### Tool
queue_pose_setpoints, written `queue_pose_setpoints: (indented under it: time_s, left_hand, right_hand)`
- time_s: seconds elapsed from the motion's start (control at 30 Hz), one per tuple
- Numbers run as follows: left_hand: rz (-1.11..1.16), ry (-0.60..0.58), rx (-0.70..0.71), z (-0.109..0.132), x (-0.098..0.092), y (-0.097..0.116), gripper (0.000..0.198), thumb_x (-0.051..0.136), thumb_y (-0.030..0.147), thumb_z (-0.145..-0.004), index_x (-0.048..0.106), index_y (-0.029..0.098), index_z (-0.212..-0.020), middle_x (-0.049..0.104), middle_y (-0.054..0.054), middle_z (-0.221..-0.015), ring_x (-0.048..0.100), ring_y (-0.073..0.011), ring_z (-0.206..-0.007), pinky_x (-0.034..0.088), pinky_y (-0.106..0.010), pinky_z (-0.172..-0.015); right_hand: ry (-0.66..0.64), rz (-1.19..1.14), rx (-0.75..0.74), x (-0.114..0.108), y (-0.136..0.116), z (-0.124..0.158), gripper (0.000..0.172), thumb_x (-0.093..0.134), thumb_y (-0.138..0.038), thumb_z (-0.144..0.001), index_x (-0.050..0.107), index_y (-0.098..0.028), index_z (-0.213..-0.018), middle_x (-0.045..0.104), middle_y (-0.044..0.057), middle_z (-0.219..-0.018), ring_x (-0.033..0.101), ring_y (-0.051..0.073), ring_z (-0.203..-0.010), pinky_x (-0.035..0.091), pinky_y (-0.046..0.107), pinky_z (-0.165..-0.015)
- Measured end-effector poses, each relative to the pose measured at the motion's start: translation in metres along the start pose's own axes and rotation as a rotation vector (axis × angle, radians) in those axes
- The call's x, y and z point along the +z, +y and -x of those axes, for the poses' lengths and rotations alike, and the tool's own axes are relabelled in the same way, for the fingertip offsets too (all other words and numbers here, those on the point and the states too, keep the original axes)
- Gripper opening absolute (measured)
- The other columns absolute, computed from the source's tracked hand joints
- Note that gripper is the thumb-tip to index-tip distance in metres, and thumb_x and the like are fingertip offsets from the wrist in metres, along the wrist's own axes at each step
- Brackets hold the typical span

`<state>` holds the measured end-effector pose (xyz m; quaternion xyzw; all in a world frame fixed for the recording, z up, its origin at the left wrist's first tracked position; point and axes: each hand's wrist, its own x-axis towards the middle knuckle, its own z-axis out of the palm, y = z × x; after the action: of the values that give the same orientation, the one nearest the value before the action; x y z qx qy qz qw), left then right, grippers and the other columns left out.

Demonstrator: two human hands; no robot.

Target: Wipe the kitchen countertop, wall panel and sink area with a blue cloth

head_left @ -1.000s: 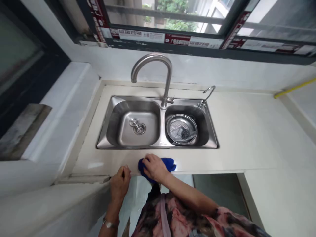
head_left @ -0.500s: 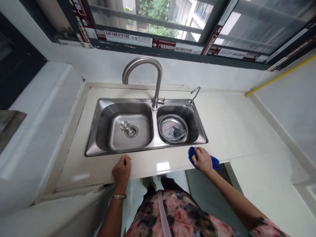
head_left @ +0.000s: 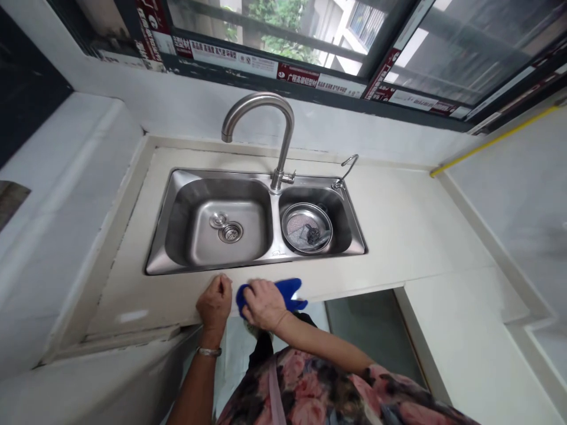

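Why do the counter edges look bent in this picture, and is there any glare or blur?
Head view: the wide lens bows straight lines, so the countertop edges and window frame curve and fan outward. Daylight from the window overexposes the glass and puts soft sheen on the sink and faucet. The right hand on the blue cloth is slightly soft; the left hand looks sharper.

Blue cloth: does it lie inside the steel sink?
No, the blue cloth lies under the right hand on the pale countertop.

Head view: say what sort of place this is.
Most likely a home kitchen: a steel double sink with a tall faucet is set in a pale countertop under a window. The right hand presses a blue cloth on it.
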<state>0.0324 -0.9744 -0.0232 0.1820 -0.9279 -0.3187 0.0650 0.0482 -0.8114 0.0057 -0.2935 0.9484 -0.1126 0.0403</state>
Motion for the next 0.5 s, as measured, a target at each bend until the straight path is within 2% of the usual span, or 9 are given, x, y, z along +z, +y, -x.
queue_pose_setpoints:
  time_s: [0.1,0.23,0.37,0.5]
  left_hand:
    - [-0.04,0.064,0.012,0.0,0.001,-0.004,0.039,0.039,0.042,-0.096,0.064,0.02,-0.077,0.072,-0.007,-0.076,0.054,-0.0174,-0.061,0.029,-0.029,-0.062]
    - [-0.053,0.092,0.005,0.001,0.0,-0.002,0.037,0.04,0.042,-0.094,0.065,0.019,-0.081,0.072,-0.008,-0.075,0.055,-0.0175,-0.061,0.031,-0.029,-0.062]
    - [-0.094,0.109,-0.031,0.002,-0.002,0.004,0.041,0.037,0.045,-0.095,0.066,0.019,-0.081,0.071,-0.007,-0.073,0.056,-0.0183,-0.062,0.032,-0.029,-0.063]
    - [-0.101,0.092,-0.079,0.0,-0.004,0.008,0.043,0.036,0.048,-0.094,0.065,0.02,-0.08,0.069,-0.006,-0.071,0.056,-0.0184,-0.064,0.034,-0.029,-0.064]
  right_hand:
    - [-0.019,-0.028,-0.08,0.003,-0.015,-0.018,0.031,0.057,-0.038,-0.091,0.06,-0.015,-0.112,0.06,0.013,-0.112,0.05,0.028,-0.098,0.045,0.042,-0.082]
    - [-0.005,-0.071,-0.108,0.0,-0.004,-0.014,0.033,0.058,-0.04,-0.091,0.058,-0.017,-0.115,0.059,0.012,-0.117,0.05,0.027,-0.1,0.045,0.041,-0.084]
    - [0.018,-0.073,-0.118,-0.006,0.036,0.017,0.037,0.061,-0.04,-0.089,0.059,-0.018,-0.119,0.059,0.013,-0.125,0.051,0.026,-0.103,0.046,0.041,-0.087]
    - [0.126,-0.063,-0.066,-0.015,0.099,0.065,0.042,0.06,-0.033,-0.087,0.06,-0.016,-0.125,0.061,0.016,-0.129,0.053,0.027,-0.106,0.047,0.042,-0.092]
